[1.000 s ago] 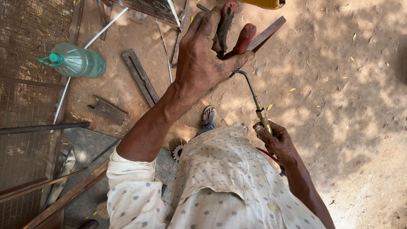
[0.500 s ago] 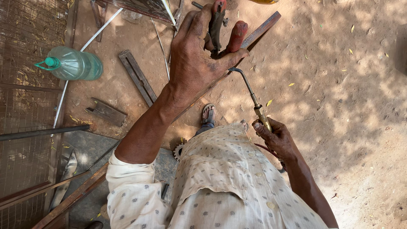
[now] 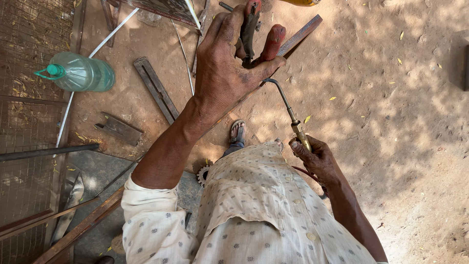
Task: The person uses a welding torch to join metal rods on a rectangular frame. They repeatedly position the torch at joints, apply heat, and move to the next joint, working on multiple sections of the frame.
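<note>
Count: 2 hands, 1 pliers [image 3: 251,34], 1 torch [image 3: 293,120], 1 bottle [image 3: 78,73].
Pliers: dark metal, 2 red grips, one worn.
Torch: thin curved dark tube with a brass neck.
Left hand [image 3: 229,63]: clenched around the pliers, held out above the dirt ground [image 3: 391,122].
Right hand [image 3: 315,156]: clenched on the torch's brass neck; its tip lies just under the left hand.
Bottle: green, lying far left on the ground.
</note>
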